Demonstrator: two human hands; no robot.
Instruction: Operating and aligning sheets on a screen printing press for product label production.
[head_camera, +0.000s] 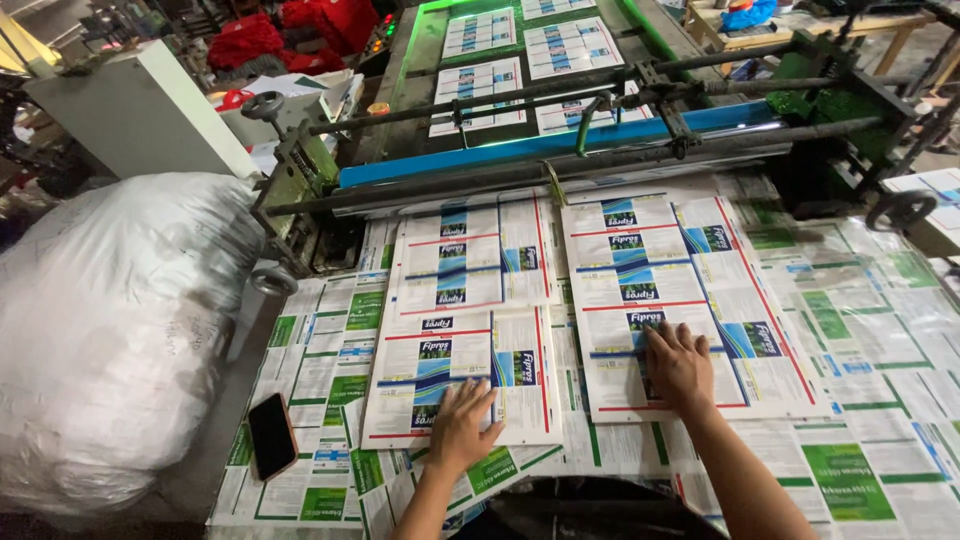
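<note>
**Both hands pressing flat on printed sheets at machine outfeed**

Left hand (462, 425) is lying palm-down, fingers spread & open, on the near-left sheet (455, 375), gripping nothing, just resting on its lower edge. Right hand (678, 365) is likewise lying flat & open, fingers fanned, on the right sheet stack (680, 300), w/ nothing pinched as far as visible.

Both sheets are white carton prints w/ red lines & blue-green panels. They're sitting side by side on the bench (880, 330), which is covered w/ green-and-white printed paper. A third sheet (470, 255) is lying just beyond the left one, overlapping its top edge, close to the machine's blue bar (560, 145). More prints are riding on the machine bed (420, 60) behind the bar.

A dark phone (271, 436) is lying on the bench's left edge, well apart from the left hand. A big white sack (110, 320) is sitting left of the bench, near the phone.
</note>
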